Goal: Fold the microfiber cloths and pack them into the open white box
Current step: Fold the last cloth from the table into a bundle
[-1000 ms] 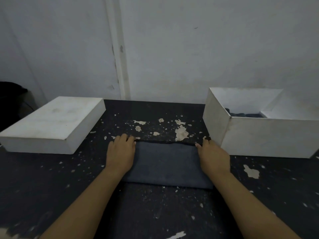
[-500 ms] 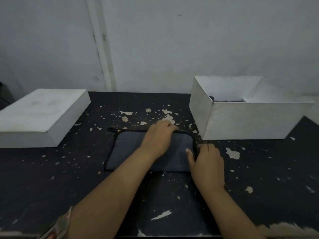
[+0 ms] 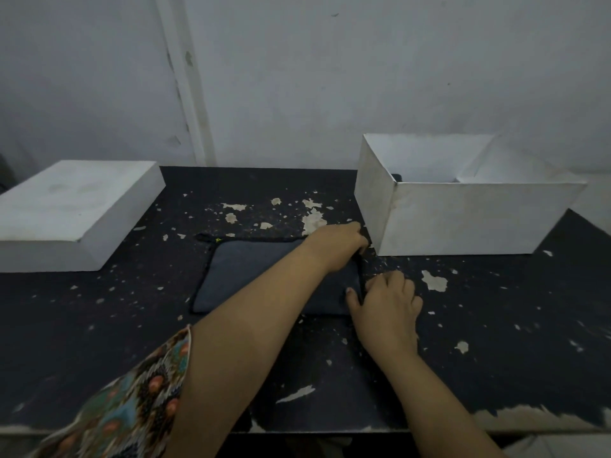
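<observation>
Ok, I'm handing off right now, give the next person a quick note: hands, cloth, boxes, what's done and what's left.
Left hand: reached across, gripping the far right corner of the dark cloth.
Right hand: at the cloth's near right edge, fingers on it.
Cloth: folded into a rectangle, flat on the table, just left of the open white box.
Closed white box: far left, untouched.
Done: folding so far. Something dark shows inside the open box, cannot tell what.
Left: finish the fold if needed, lift the cloth into the open box.
</observation>
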Action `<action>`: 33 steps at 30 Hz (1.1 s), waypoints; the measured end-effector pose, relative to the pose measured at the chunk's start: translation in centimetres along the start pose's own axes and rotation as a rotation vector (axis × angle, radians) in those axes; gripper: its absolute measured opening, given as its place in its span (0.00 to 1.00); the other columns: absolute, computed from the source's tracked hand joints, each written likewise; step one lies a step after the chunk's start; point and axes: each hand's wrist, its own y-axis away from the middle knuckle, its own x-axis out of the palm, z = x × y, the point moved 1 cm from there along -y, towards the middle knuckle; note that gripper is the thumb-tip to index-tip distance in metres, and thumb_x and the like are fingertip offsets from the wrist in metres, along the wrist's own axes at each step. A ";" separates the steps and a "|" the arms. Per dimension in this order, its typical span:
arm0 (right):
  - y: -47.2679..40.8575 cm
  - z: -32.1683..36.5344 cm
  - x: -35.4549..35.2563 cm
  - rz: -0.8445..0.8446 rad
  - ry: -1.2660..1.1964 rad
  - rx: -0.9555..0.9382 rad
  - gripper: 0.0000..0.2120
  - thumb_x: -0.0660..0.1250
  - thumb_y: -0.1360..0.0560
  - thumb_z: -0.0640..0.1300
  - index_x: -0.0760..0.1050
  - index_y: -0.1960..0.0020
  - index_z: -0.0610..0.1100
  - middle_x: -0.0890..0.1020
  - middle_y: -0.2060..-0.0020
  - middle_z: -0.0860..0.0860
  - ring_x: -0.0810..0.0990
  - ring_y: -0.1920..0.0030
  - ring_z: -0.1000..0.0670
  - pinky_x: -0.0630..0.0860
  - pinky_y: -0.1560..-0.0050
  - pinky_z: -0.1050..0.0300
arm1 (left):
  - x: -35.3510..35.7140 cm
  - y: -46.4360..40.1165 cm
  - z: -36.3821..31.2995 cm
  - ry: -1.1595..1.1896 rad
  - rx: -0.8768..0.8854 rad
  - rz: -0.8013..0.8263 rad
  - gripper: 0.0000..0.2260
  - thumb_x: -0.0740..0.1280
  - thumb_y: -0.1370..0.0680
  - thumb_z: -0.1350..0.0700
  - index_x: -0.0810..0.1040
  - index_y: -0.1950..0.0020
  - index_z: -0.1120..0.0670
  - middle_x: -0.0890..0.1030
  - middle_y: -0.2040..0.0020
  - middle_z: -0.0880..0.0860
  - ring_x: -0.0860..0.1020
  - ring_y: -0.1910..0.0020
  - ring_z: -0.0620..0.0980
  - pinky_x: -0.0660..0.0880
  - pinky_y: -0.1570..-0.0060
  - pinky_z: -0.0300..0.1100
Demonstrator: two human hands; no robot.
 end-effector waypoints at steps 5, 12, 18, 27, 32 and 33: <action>0.0 0.2 -0.6 0.039 -0.083 -0.001 0.12 0.58 0.24 0.53 0.73 0.48 0.46 0.70 0.46 0.48 0.66 0.42 0.47 0.62 0.40 0.51 | -0.1 0.5 0.6 0.095 -0.040 -0.074 0.10 0.60 0.24 0.66 0.76 0.45 0.58 0.70 0.43 0.58 0.75 0.53 0.58 0.72 0.57 0.49; -0.2 0.8 -1.7 -0.117 -0.698 0.057 0.08 0.66 0.27 0.42 0.68 0.63 0.45 0.76 0.65 0.50 0.75 0.62 0.48 0.69 0.59 0.55 | -2.1 1.5 2.5 0.280 -0.151 -0.318 0.11 0.64 0.28 0.66 0.81 0.52 0.55 0.79 0.49 0.54 0.78 0.51 0.55 0.75 0.51 0.52; -0.7 4.3 -2.4 -0.142 -0.921 -0.105 0.06 0.67 0.27 0.39 0.70 0.59 0.42 0.77 0.60 0.63 0.76 0.59 0.71 0.68 0.62 0.79 | -3.9 3.6 6.0 0.251 -0.241 -0.492 0.10 0.66 0.29 0.65 0.83 0.56 0.52 0.83 0.53 0.52 0.80 0.53 0.54 0.76 0.51 0.50; 1.6 11.1 0.7 0.014 -0.690 -0.552 0.09 0.60 0.25 0.37 0.74 0.46 0.42 0.81 0.43 0.48 0.78 0.42 0.53 0.71 0.45 0.66 | -2.9 10.8 11.8 0.301 -0.338 -0.588 0.10 0.67 0.33 0.71 0.82 0.60 0.57 0.83 0.57 0.54 0.81 0.57 0.53 0.78 0.54 0.47; 2.6 13.2 1.6 0.029 -0.450 -0.793 0.15 0.55 0.30 0.40 0.78 0.50 0.41 0.84 0.50 0.46 0.82 0.47 0.50 0.71 0.45 0.65 | -1.1 14.4 13.5 0.334 -0.426 -0.514 0.11 0.66 0.31 0.71 0.83 0.57 0.57 0.83 0.55 0.55 0.81 0.55 0.52 0.77 0.50 0.47; 2.7 13.5 1.7 0.040 -0.423 -0.819 0.15 0.56 0.31 0.40 0.79 0.51 0.41 0.84 0.51 0.45 0.83 0.49 0.50 0.72 0.47 0.64 | -0.6 15.0 13.8 0.343 -0.448 -0.510 0.12 0.65 0.30 0.71 0.82 0.57 0.57 0.83 0.54 0.54 0.80 0.55 0.51 0.77 0.50 0.47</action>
